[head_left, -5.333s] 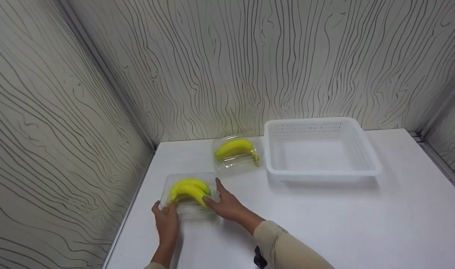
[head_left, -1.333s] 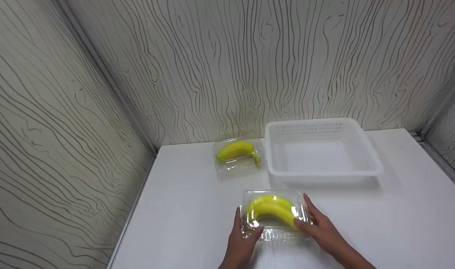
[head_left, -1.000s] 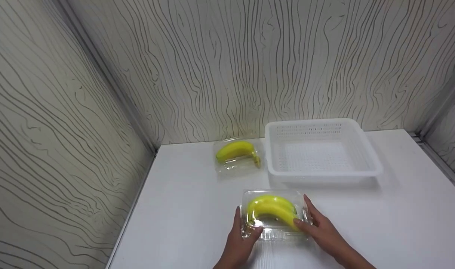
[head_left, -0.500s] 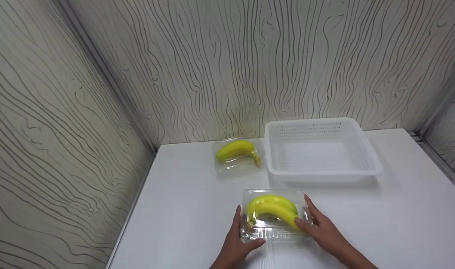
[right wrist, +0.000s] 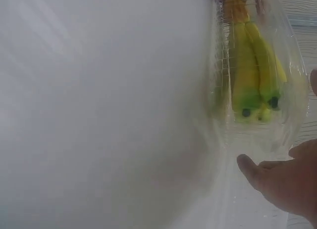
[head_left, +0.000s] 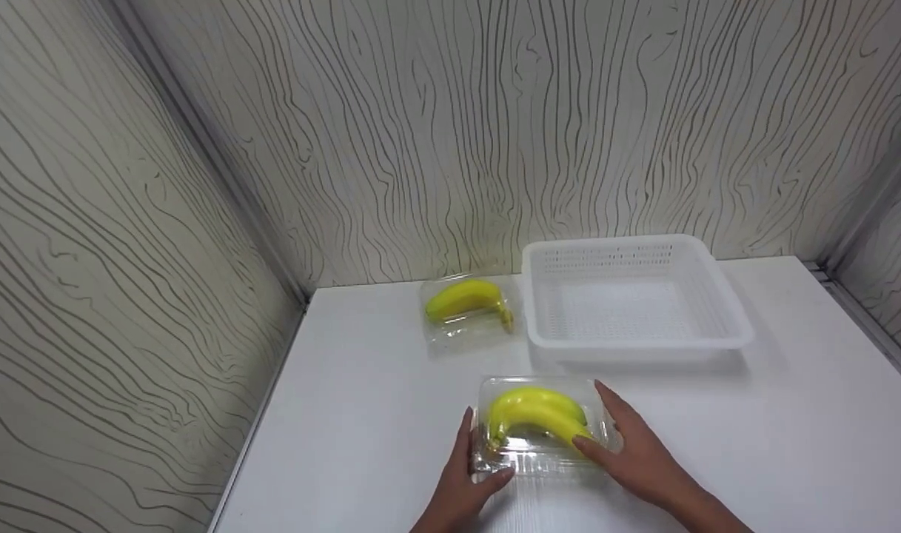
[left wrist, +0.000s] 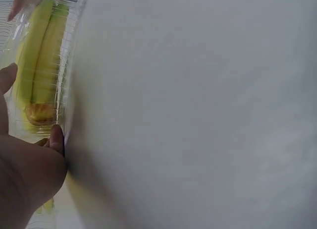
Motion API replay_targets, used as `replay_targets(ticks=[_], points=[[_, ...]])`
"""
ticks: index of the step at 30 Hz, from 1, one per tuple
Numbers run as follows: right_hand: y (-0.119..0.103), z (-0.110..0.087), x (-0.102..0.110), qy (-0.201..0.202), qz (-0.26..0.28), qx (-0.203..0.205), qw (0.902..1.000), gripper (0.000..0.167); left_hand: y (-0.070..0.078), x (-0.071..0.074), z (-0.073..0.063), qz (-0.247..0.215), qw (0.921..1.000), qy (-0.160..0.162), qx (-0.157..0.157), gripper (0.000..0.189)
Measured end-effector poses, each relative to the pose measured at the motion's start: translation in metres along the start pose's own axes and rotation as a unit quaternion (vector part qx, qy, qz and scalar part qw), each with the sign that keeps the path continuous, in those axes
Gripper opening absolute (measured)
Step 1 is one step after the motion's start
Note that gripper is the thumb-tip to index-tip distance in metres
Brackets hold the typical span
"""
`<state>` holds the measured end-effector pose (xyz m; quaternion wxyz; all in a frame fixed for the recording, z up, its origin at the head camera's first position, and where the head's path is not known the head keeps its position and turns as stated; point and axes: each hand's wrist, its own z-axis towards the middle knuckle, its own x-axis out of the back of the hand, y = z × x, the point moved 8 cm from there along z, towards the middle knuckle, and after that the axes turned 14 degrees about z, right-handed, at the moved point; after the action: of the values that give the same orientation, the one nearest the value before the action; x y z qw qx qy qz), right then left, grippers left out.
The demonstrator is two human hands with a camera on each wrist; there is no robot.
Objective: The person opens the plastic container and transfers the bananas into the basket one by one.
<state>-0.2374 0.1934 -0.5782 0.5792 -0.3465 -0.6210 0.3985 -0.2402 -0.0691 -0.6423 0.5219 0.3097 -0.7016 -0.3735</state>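
A clear plastic clamshell box (head_left: 550, 466) with yellow bananas (head_left: 535, 407) inside sits low on the near middle of the white table. My left hand (head_left: 461, 485) holds its left front corner, with the thumb at the front edge and the fingers along the side. The left wrist view shows this hand (left wrist: 32, 164) by the brown stem end. On the right, my other hand (head_left: 639, 455) has its thumb over the lid and its fingers by the right side. Green banana tips (right wrist: 252, 107) face that hand in the right wrist view.
Behind, a second clear clamshell box (head_left: 446, 340) with a banana (head_left: 465, 297) stands near the back wall. To its right is a white perforated plastic basket (head_left: 642, 344), with nothing in it. Wood-grain panels (head_left: 420, 148) border the table (head_left: 346, 414) behind and at the sides.
Over the last five seconds, both hands and the front clamshell box have shifted right and toward me. Lately the left thumb has come down from the lid to the front edge.
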Motion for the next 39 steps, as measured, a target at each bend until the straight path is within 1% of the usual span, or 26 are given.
replay_targets(ticks=[3, 6, 10, 15, 18, 20, 23, 29, 32, 36, 39], points=[[-0.016, 0.000, -0.003, 0.011, -0.059, 0.070, 0.9957, 0.090, -0.002, 0.000, 0.001, -0.003, 1.0000, -0.002, 0.001, 0.102], [-0.029, 0.001, -0.008, 0.018, -0.120, 0.120, 0.9853, 0.087, -0.002, 0.001, 0.001, 0.002, 1.0000, 0.000, -0.004, 0.100], [-0.040, 0.003, -0.016, 0.009, -0.174, 0.156, 0.9723, 0.087, -0.001, 0.004, 0.000, 0.004, 1.0000, -0.001, -0.006, 0.098], [-0.048, 0.006, -0.030, -0.028, -0.218, 0.188, 0.9573, 0.094, 0.000, 0.004, -0.001, -0.012, 0.9999, -0.011, -0.001, 0.094], [-0.052, 0.008, -0.037, -0.042, -0.240, 0.206, 0.9476, 0.099, -0.001, 0.004, -0.001, -0.019, 0.9997, -0.016, 0.002, 0.092], [-0.054, 0.010, -0.040, -0.044, -0.261, 0.212, 0.9408, 0.101, -0.002, 0.004, -0.001, -0.019, 0.9997, -0.015, 0.003, 0.091], [-0.055, 0.013, -0.042, -0.044, -0.278, 0.213, 0.9357, 0.103, -0.002, 0.004, 0.000, -0.024, 0.9996, -0.015, 0.007, 0.091], [-0.057, 0.015, -0.044, -0.030, -0.287, 0.211, 0.9339, 0.103, -0.004, 0.001, 0.000, -0.030, 0.9990, -0.016, 0.028, 0.091], [-0.057, 0.014, -0.045, -0.022, -0.291, 0.215, 0.9321, 0.102, -0.005, 0.001, 0.000, -0.032, 0.9990, -0.016, 0.028, 0.090], [-0.056, 0.014, -0.048, -0.023, -0.293, 0.208, 0.9328, 0.098, -0.008, 0.001, 0.001, -0.036, 0.9987, -0.017, 0.033, 0.090], [-0.057, 0.012, -0.051, -0.016, -0.302, 0.213, 0.9291, 0.094, -0.009, 0.003, 0.001, -0.044, 0.9982, -0.020, 0.036, 0.091]])
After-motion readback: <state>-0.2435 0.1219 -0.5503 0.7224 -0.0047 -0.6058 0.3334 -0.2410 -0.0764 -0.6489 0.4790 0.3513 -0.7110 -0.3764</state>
